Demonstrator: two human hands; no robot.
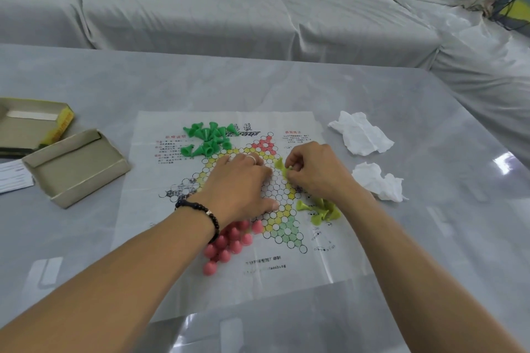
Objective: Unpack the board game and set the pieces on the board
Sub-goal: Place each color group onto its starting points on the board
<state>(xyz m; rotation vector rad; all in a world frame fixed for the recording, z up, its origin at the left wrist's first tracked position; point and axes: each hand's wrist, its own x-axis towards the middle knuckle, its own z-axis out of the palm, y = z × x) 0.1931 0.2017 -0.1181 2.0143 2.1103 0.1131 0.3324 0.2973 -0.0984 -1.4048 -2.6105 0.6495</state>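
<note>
- Yellow-green pegs (319, 209) heaped at paper board's (229, 209) right edge; right hand (315, 172) fingers (292, 167) pinching one peg over the circles.
- Left hand (243, 180) flat, relaxed, pressing the sheet.
- Pink pegs (229, 241) just beside left wrist: likely toppled by a careless forearm shift.
- Thin sheet likely to slide once released, spilling green pegs (208, 139).

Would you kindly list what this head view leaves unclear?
- Board centre: hidden under left hand and right hand.
- Board print: too small to read.
- Yellow-green pieces: partly behind the right wrist, uncountable.
- Box halves: far one cut off by the left edge.
</note>
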